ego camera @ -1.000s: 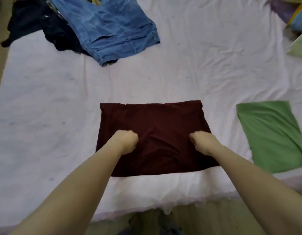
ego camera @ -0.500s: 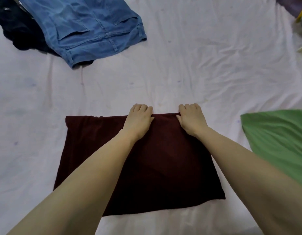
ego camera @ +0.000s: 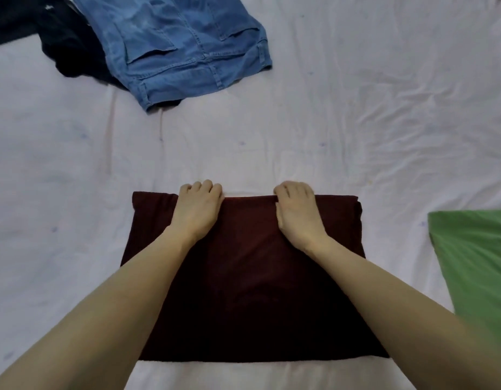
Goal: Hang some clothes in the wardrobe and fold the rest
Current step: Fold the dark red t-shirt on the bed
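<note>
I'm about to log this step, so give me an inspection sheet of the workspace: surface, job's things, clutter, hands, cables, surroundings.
Surface: bed sheet, pale, wrinkled, most creased at the right.
Job's things: maroon garment folded into a flat rectangle near the front edge; green garment folded, lying apart at its right; blue denim garment unfolded at the far left; dark clothes heaped beside and partly under the denim.
Clutter: nothing seen.
Hands: left hand and right hand both at the maroon garment's far edge, fingers curled over it; whether the grip pinches cloth is hidden.
Cables: nothing seen.
Surroundings: nothing seen beyond the bed; no wardrobe in view.
</note>
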{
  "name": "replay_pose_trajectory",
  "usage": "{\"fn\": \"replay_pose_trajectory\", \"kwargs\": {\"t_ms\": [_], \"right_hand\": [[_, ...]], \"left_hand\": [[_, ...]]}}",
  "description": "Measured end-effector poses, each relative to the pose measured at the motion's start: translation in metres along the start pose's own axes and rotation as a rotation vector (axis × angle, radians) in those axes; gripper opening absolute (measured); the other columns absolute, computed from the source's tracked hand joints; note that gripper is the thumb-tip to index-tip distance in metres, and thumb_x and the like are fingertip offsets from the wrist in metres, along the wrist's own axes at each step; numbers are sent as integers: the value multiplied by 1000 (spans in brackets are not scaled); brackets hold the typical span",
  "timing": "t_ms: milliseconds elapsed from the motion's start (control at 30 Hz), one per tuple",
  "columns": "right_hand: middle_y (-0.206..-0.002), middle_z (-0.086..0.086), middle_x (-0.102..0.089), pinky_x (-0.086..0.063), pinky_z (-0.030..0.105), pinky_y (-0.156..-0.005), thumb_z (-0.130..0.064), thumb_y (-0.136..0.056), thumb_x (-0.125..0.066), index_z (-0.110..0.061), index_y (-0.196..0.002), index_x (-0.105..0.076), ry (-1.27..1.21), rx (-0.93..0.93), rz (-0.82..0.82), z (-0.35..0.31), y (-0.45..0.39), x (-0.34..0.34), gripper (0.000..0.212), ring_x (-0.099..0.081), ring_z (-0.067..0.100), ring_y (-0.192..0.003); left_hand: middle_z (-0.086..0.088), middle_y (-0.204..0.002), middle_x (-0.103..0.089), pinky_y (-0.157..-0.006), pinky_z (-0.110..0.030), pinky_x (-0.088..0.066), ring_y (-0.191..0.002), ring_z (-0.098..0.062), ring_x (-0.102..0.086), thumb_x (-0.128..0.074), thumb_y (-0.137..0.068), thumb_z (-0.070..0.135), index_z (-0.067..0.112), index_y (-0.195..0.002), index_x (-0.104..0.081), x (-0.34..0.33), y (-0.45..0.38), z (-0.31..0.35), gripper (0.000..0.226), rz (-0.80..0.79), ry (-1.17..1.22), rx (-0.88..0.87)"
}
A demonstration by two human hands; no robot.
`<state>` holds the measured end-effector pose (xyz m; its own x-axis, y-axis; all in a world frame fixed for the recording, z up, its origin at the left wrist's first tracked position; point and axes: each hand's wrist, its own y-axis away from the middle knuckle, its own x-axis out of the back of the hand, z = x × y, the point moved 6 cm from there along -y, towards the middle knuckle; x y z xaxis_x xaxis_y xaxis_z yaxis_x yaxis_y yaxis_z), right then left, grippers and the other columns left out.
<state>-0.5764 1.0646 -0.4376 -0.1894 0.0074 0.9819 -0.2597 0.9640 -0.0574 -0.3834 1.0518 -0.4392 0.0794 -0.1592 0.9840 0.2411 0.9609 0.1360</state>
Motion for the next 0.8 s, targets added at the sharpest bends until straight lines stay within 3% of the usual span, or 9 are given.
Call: {"fn": "replay_pose_trajectory", "kwargs": {"t_ms": [100, 233, 333, 467, 533, 600, 667, 733, 800], "right_hand": [[-97, 9, -60, -42, 39, -90, -10, -85, -58, -7, -103, -60, -191, 131, -56, -76, -9, -7, 18, -55, 28, -88], [-107, 9, -59, -39, 37, -95, -15, -92, -52, -7, -113, -59, -323, 105, -113, -146, -28, -21, 23, -53, 26, -99], [-117, 7, -57, -36, 35, -99, -20, -93, -51, -9, -119, -56, -319, -2, -114, -176, -41, -34, 28, -51, 24, -108], [-128, 7, -52, -33, 35, -107, -20, -94, -52, -9, -127, -53, -331, -155, -151, -200, -42, -54, 35, -48, 24, -119], [-141, 9, -43, -27, 34, -114, -18, -96, -48, -8, -135, -47, -388, -199, -162, -209, -42, -57, 40, -38, 26, -132], [-157, 8, -20, -13, 32, -120, -19, -100, -43, -10, -148, -31, -412, -234, -158, -225, -39, -56, 50, -15, 21, -147], [-161, 6, -8, -10, 30, -120, -22, -100, -42, -11, -151, -21, -387, -310, -123, -238, -22, -50, 56, -5, 17, -148], [-152, 9, -29, -29, 36, -115, -26, -96, -50, -10, -143, -35, -328, -451, -17, -251, 9, -35, 52, -27, 22, -141], [-119, 5, -52, -48, 39, -91, -35, -89, -60, -13, -118, -51, -209, -508, 23, -272, 47, -23, 38, -52, 23, -109]], "left_hand": [[-5, -113, -58, -95, -40, -35, -102, -27, -52, -36, -97, 15, 15, -116, -56, 8, 16, -60, 27, -97, 25, 76], [-2, -116, -60, -94, -36, -37, -103, -25, -54, -45, -82, 0, 20, -123, -56, 15, 31, -109, 48, -159, 159, 18], [-1, -116, -64, -94, -36, -40, -105, -24, -58, -50, -85, 4, 19, -122, -58, 21, 31, -129, 41, -108, 239, -30], [-4, -101, -63, -82, -29, -41, -96, -22, -57, -53, -94, 17, 13, -108, -63, 20, 28, -149, 18, -138, 366, -71], [-4, -96, -58, -79, -26, -40, -90, -18, -55, -53, -94, 14, 10, -101, -63, 26, 24, -162, 13, -70, 560, 20], [-4, -94, -57, -77, -24, -40, -87, -17, -53, -56, -93, 13, 7, -98, -62, 24, 27, -180, 10, -17, 656, 123], [-5, -92, -59, -74, -23, -40, -86, -18, -55, -57, -93, 19, 5, -102, -61, 16, 35, -190, 17, -38, 701, 216], [-4, -92, -62, -76, -24, -42, -89, -19, -59, -56, -95, 27, 5, -108, -59, 11, 43, -194, 27, -86, 779, 269], [-1, -95, -61, -79, -23, -40, -94, -17, -58, -56, -95, 31, 5, -117, -54, 12, 51, -193, 35, -126, 868, 317]]}}
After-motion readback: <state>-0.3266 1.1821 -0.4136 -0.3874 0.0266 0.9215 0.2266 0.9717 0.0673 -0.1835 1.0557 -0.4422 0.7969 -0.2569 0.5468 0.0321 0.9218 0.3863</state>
